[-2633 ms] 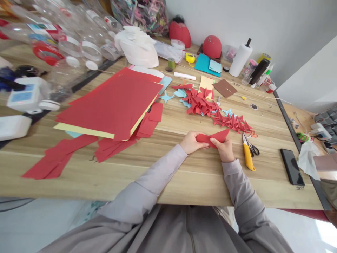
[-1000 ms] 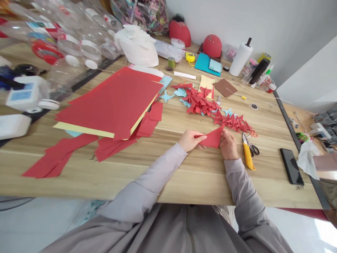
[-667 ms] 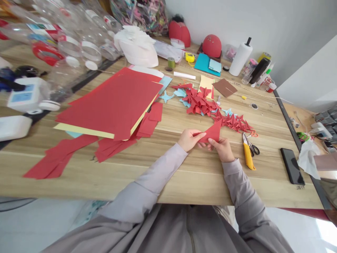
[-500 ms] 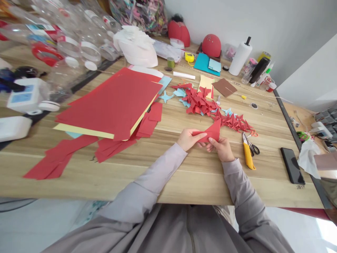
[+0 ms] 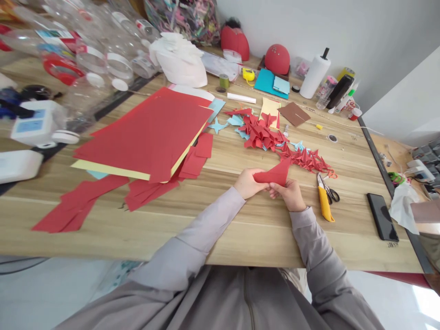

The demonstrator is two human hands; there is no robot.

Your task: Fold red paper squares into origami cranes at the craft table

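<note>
A folded red paper [image 5: 277, 174] is held above the table, in front of the pile of folded red paper stars [image 5: 263, 133]. My left hand [image 5: 250, 184] pinches its left end, fingers closed. At its lower right edge, my right hand [image 5: 290, 192] grips the paper between thumb and fingers. The paper rises to a point at the upper right. Just to the right of my right hand lie a yellow cutter [image 5: 325, 201] and black-handled scissors [image 5: 332, 195].
Large red sheets [image 5: 147, 130] and cut red pieces [image 5: 80, 201] cover the left of the table [image 5: 192, 233]. Plastic bottles [image 5: 118, 68] crowd the back left. A black phone [image 5: 382, 216] lies at the right; a white roll [image 5: 314, 75] stands behind.
My left thumb has moved off the front of the red paper to its lower edge, and more of the paper's face shows. Both hands still hold it in nearly the same place.
</note>
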